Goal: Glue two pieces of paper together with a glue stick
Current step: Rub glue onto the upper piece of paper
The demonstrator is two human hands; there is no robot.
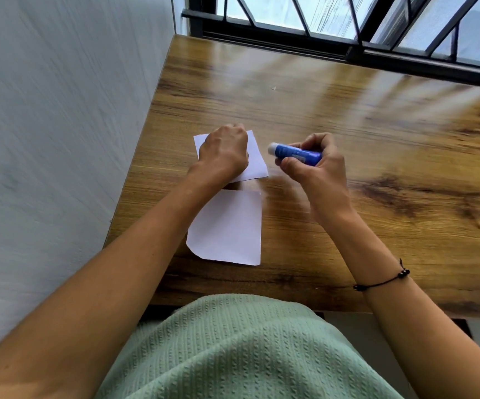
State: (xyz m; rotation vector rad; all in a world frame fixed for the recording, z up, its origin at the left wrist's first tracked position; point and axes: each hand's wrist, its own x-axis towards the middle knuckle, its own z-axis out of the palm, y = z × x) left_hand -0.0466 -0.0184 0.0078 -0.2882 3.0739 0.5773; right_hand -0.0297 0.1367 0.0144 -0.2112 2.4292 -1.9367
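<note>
we see the left hand (223,152) reach forward from a long bare forearm and rest knuckles-up on the far piece of paper (257,159), its fingers curled under so that we cannot tell how they lie against the sheet. the right hand (316,165) is raised just to the right of that sheet, wrist bent, and its fingers and thumb are curled round the blue glue stick (297,153), holding it almost level with the white tip pointing left toward the paper; the tip hangs just beside the sheet's right edge, and we cannot tell whether it touches. there is a pale label on the barrel, but it is too blurred for us to read any brand or words. the near piece of paper (228,228) lies flat on the wooden table (376,139), just in front of the far one, partly under the left forearm, with one corner curled. a thin black cord bracelet (382,279) circles the right wrist.
</note>
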